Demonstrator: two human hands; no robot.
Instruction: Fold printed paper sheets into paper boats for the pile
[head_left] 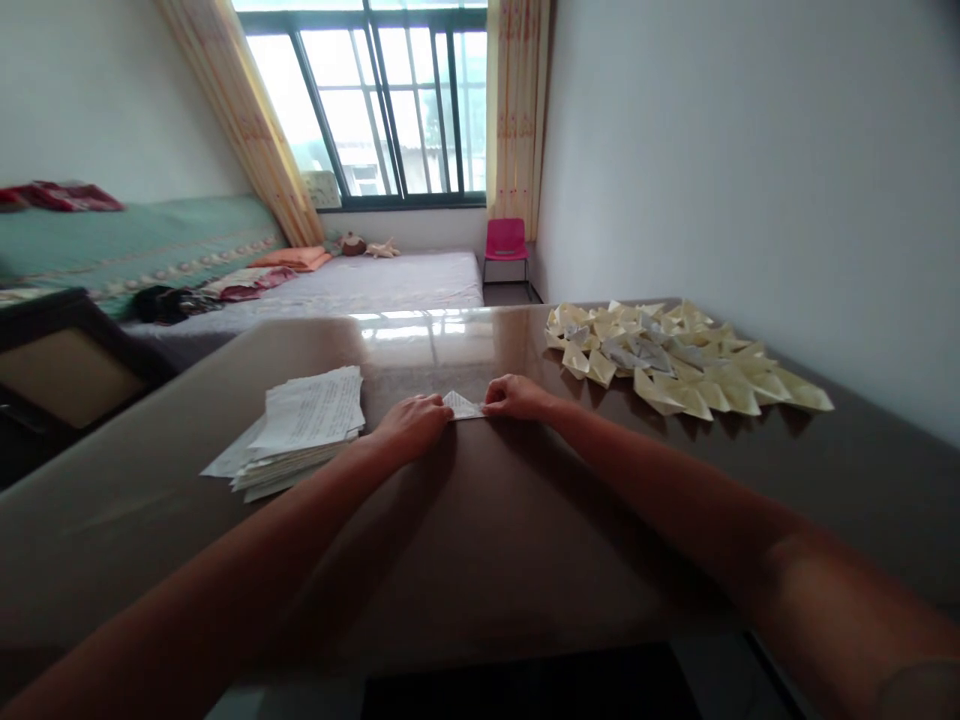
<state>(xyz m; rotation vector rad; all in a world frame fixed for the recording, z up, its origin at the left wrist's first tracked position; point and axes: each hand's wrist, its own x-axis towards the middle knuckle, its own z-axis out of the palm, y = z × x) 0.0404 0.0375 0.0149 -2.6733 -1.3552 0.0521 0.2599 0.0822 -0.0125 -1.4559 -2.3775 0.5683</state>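
A small folded sheet of printed paper lies on the brown table, its top forming a triangular peak and its lower edge a straight strip. My left hand has its fingers closed on the paper's left end. At the right end, my right hand pinches the paper between thumb and curled fingers. To the left of my left hand sits a stack of printed sheets, its edges uneven. Beyond my right arm, many folded paper shapes, mostly cream and some white, are crowded together at the table's right.
The glossy table reflects the window. Past its far edge are a bed and a pink chair. A dark wooden chair stands at the left, and a white wall runs along the right.
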